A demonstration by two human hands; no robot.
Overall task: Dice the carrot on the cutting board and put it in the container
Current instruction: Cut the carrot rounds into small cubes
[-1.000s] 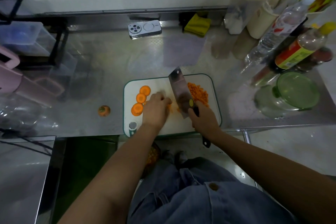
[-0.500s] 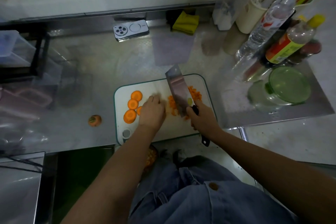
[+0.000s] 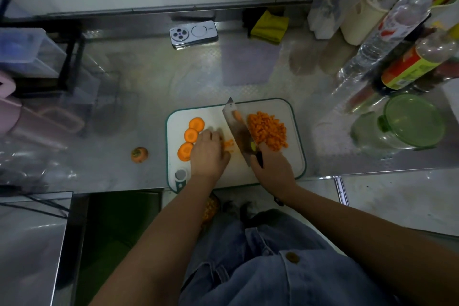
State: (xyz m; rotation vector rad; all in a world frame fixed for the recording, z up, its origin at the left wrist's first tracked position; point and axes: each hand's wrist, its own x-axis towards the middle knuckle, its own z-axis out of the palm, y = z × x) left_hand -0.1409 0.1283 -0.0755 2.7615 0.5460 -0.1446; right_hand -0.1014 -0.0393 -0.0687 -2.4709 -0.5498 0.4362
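Nearest, the right hand (image 3: pixel 272 169) is clenched around the cleaver (image 3: pixel 239 131) handle, its blade tilted on the cutting board (image 3: pixel 295 154). The left hand (image 3: pixel 208 154) presses curled fingers onto small carrot strips (image 3: pixel 228 145) beside the blade. Three carrot slices (image 3: pixel 190 135) lie to its left; the diced carrot (image 3: pixel 268 130) is heaped right of the blade. On the counter (image 3: pixel 149 82), a carrot end (image 3: pixel 139 154) sits left of the board, the green-lidded container (image 3: pixel 409 124) to the right, a phone (image 3: pixel 193 33) farther back.

Phone (image 3: pixel 193 34), yellow cloth (image 3: pixel 269 28), oil bottle (image 3: pixel 417 62) and water bottle (image 3: pixel 392 30) along the steel counter (image 3: pixel 139 82)
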